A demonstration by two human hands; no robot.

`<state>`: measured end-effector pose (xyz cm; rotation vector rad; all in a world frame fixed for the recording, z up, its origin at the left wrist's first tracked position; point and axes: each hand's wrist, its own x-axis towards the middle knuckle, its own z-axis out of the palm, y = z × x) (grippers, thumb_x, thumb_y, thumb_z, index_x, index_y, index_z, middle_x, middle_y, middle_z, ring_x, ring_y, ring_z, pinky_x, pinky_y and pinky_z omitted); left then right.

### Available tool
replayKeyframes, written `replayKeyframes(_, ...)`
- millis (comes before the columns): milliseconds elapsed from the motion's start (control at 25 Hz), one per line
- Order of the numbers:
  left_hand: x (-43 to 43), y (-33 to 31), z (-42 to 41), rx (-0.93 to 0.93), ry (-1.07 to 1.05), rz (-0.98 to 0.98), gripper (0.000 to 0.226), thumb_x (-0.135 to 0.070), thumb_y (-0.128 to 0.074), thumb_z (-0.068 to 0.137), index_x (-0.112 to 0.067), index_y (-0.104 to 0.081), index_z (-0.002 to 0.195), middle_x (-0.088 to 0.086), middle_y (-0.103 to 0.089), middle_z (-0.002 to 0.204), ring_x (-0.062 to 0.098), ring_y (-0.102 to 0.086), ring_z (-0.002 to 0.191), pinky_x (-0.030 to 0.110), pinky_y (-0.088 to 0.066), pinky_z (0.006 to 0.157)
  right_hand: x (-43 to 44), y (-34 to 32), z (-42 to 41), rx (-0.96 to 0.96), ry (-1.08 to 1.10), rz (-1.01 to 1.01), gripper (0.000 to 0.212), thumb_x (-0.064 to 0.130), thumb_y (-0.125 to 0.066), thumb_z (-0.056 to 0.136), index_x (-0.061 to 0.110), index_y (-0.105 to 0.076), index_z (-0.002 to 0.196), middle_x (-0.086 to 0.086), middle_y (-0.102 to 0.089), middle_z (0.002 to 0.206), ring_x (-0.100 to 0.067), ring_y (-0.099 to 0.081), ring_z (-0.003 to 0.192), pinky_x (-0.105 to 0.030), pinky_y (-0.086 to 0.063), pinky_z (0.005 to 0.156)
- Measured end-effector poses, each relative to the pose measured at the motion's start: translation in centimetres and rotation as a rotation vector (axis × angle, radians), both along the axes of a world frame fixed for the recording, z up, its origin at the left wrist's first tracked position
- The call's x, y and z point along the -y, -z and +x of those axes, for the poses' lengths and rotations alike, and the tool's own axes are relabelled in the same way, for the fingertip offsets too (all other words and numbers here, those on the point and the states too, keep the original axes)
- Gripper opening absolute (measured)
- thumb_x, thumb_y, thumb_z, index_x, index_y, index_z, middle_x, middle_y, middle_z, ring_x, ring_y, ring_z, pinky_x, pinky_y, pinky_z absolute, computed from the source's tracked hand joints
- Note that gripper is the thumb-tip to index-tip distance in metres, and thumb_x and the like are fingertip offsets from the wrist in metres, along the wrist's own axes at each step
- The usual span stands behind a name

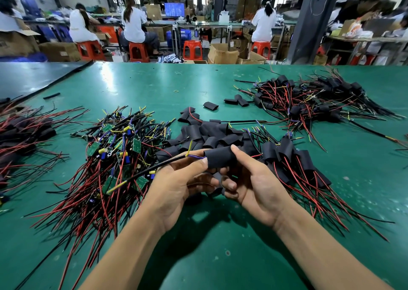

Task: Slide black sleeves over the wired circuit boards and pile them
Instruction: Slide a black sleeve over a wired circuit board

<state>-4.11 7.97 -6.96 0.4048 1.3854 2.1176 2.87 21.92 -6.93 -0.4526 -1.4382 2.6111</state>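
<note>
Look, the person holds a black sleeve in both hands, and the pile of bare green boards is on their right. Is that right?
Not quite. The left hand and right hand do hold the black sleeve, but the pile of bare green boards lies on the person's left, as the head view shows.
</note>
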Motion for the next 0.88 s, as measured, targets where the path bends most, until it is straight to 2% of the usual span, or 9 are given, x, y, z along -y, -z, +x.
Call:
replayKeyframes(120,0.0,0.0,-0.2,0.042,-0.009,0.002,0.030,-0.015,-0.070,0.068,-0.005,-0.070,0.096,0.016,-0.071,0.077,0.020,-0.066,0.052,0.025,-0.055,0.049,0.0,0.0,0.1,-0.011,0.003,0.022,0.033,0.049,-0.063,0.077,0.021,-0.077,0.068,0.000,-0.061,0.066,-0.010,-0.044,0.044,-0.020,-0.033,0.044)
replayKeyframes(240,0.2,-0.2,-0.6,0.108,0.071,-0.011,0.026,-0.014,-0.069,0.067,-0.007,-0.070,0.092,0.017,-0.067,0.072,0.020,-0.060,0.051,0.023,-0.051,0.047,-0.2,0.0,0.6,-0.062,-0.151,0.075,0.041,0.056,-0.061,0.085,0.018,-0.078,0.084,-0.003,-0.065,0.073,-0.011,-0.051,0.049,-0.021,-0.036,0.042)
replayKeyframes(360,0.4,-0.3,-0.8,0.153,0.113,-0.049,0.025,-0.015,-0.072,0.062,-0.010,-0.068,0.086,0.014,-0.060,0.070,0.019,-0.054,0.050,0.021,-0.046,0.043,0.2,0.1,0.9,-0.049,-0.179,0.202,0.025,0.043,-0.069,0.085,0.020,-0.078,0.084,-0.005,-0.064,0.071,-0.012,-0.050,0.047,-0.021,-0.036,0.039)
replayKeyframes(440,0.3,-0.2,-0.8,0.153,0.102,-0.038,0.020,-0.016,-0.076,0.063,-0.014,-0.066,0.080,0.009,-0.060,0.066,0.017,-0.053,0.047,0.021,-0.046,0.042,0.6,0.0,0.6,-0.006,-0.082,0.143,0.021,0.038,-0.071,0.074,0.018,-0.076,0.079,-0.005,-0.063,0.068,-0.011,-0.046,0.043,-0.020,-0.035,0.039)
replayKeyframes(520,0.3,-0.2,-0.9,0.110,0.043,-0.035,0.019,-0.019,-0.078,0.067,-0.014,-0.066,0.081,0.006,-0.061,0.064,0.016,-0.055,0.044,0.022,-0.048,0.044,0.6,-0.1,0.3,-0.019,0.066,-0.050,0.022,0.035,-0.070,0.070,0.014,-0.072,0.077,-0.004,-0.063,0.068,-0.010,-0.042,0.042,-0.019,-0.033,0.038)
replayKeyframes(600,0.4,0.2,-1.4,-0.050,-0.098,-0.163,0.013,-0.014,-0.077,0.079,-0.012,-0.066,0.085,0.003,-0.064,0.063,0.017,-0.059,0.044,0.022,-0.047,0.044,0.3,-0.3,0.2,-0.062,0.241,-0.225,0.024,0.034,-0.067,0.077,0.011,-0.070,0.081,-0.003,-0.063,0.069,-0.009,-0.038,0.042,-0.018,-0.029,0.037)
replayKeyframes(680,0.7,0.6,-2.1,-0.191,-0.276,-0.308,0.006,-0.006,-0.070,0.088,-0.010,-0.066,0.089,-0.002,-0.066,0.061,0.018,-0.062,0.046,0.022,-0.048,0.045,-0.4,-0.3,0.2,-0.090,0.412,-0.300,0.029,0.037,-0.060,0.090,0.011,-0.069,0.085,-0.001,-0.062,0.069,-0.009,-0.036,0.042,-0.018,-0.028,0.037)
replayKeyframes(760,0.9,1.0,-2.9,-0.187,-0.409,-0.336,0.010,-0.005,-0.065,0.091,-0.011,-0.063,0.099,-0.004,-0.067,0.060,0.020,-0.065,0.049,0.025,-0.050,0.048,-1.0,-0.2,0.4,-0.106,0.527,-0.323,0.038,0.045,-0.051,0.096,0.012,-0.067,0.086,-0.001,-0.062,0.068,-0.009,-0.036,0.041,-0.018,-0.028,0.037)
replayKeyframes(880,1.1,1.2,-3.4,-0.140,-0.499,-0.318,0.030,-0.006,-0.062,0.092,-0.017,-0.049,0.117,-0.005,-0.072,0.063,0.025,-0.071,0.060,0.030,-0.051,0.054,-1.2,0.0,0.5,-0.101,0.600,-0.368,0.049,0.059,-0.047,0.095,0.013,-0.063,0.083,-0.001,-0.063,0.066,-0.011,-0.036,0.040,-0.017,-0.027,0.037)
